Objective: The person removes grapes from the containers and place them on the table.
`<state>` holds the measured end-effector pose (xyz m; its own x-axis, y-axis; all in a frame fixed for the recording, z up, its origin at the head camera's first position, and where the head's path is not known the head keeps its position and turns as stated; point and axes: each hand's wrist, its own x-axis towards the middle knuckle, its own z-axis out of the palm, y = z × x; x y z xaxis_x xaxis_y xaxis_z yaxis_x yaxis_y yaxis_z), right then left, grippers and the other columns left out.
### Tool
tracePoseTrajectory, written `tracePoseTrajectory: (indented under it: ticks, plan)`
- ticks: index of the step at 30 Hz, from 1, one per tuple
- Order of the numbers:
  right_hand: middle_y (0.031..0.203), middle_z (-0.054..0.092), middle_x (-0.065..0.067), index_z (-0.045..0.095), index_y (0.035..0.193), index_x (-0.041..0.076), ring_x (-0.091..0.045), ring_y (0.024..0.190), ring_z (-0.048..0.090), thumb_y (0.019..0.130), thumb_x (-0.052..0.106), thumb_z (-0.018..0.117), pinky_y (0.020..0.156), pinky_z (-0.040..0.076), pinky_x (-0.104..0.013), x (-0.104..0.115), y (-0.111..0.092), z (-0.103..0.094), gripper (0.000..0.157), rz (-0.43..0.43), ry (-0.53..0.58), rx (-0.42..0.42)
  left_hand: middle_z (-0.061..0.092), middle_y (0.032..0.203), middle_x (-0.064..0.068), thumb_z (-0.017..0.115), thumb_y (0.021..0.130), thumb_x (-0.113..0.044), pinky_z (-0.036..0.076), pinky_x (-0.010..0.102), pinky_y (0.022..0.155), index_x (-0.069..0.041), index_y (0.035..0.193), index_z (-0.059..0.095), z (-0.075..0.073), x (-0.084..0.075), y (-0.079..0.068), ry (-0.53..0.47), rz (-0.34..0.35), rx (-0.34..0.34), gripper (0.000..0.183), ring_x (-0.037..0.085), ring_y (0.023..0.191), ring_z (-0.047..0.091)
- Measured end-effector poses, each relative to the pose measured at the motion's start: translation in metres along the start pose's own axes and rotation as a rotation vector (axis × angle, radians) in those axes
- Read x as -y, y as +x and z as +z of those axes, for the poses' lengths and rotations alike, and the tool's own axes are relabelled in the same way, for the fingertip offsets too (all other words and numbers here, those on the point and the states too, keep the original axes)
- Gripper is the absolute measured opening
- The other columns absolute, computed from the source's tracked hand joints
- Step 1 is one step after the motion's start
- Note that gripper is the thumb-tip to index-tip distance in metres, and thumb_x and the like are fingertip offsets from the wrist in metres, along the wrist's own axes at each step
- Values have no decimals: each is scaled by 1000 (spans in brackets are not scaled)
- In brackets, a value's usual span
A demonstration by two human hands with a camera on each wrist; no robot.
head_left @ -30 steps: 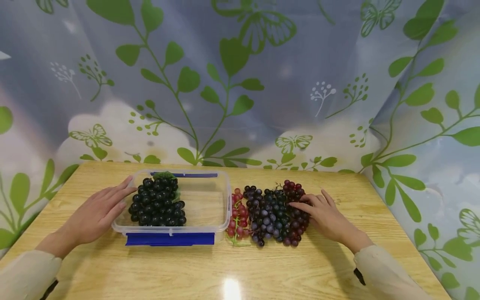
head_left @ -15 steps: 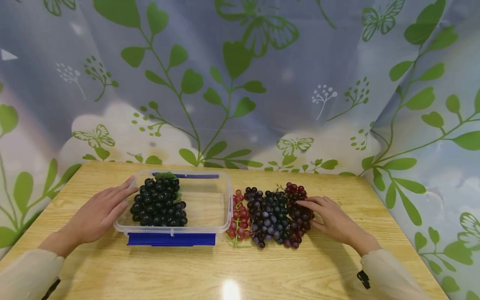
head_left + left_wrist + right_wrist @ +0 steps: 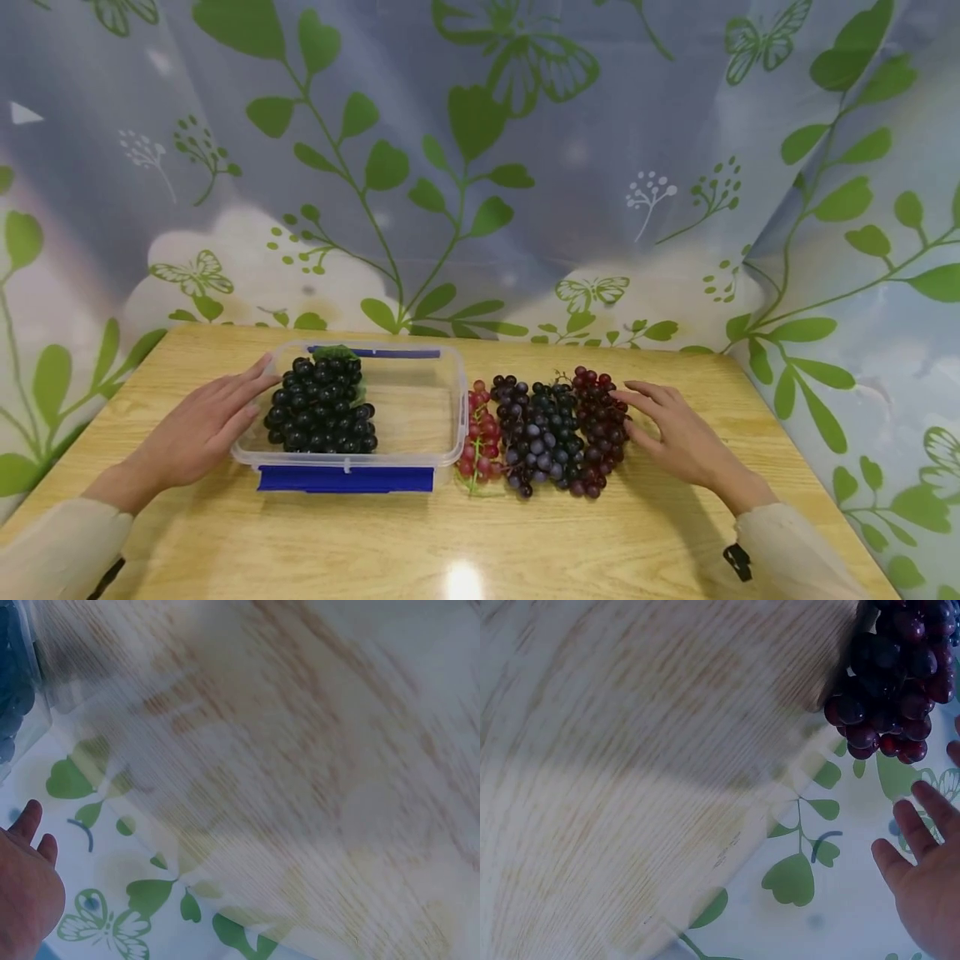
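Observation:
My left hand [image 3: 197, 425] lies with straight fingers against the left rim of a clear plastic box [image 3: 408, 457]. A bunch of black grapes [image 3: 318, 408] with green leaves fills the box's left half. To the right of the box, my right hand [image 3: 678, 429] is spread with its fingertips right at the edge of a dark red grape bunch [image 3: 602, 433]. In the right wrist view the fingers [image 3: 915, 829] are extended, apart from that bunch. Left of it lie dark purple-blue grapes [image 3: 536, 442] and a bunch of lighter red grapes [image 3: 480, 442].
The wooden table [image 3: 360, 550] carries the box and the row of grapes. A blue latch flap [image 3: 345, 479] hangs along the box's front side. A curtain [image 3: 570, 208] printed with leaves and butterflies hangs behind the table.
My right hand has drawn back to the right, off the dark red grapes, its fingers straighter. The left hand stays at the box rim. The whole view has shifted slightly.

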<state>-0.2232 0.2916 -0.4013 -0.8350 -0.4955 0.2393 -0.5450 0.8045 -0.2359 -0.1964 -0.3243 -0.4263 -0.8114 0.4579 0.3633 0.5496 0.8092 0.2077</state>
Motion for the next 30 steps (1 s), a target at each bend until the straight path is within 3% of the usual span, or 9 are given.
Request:
tracePoseTrajectory:
  ticks: [6,13,30]
  plan:
    - [146,34,-22,47,142,12,-46,128,33,100,31,52,93,35,-65,3,3,-4,47,66,-38,-1,25,155,9,49,99,-12,32,52,97,-8,144,44,0,1,-1,11,19,-8,46,38,127,41]
    - [150,25,-27,36,149,13,-51,130,27,100,41,47,99,26,-66,2,2,-7,57,150,-40,62,26,155,9,48,99,-13,33,52,97,-8,143,45,1,2,0,11,30,-21,44,37,126,42]
    - [152,20,-26,35,149,13,-50,131,23,101,47,40,106,16,-61,9,18,-18,60,157,-100,90,27,154,10,50,99,-13,32,52,97,-8,145,43,1,2,1,9,16,-6,47,37,127,41]
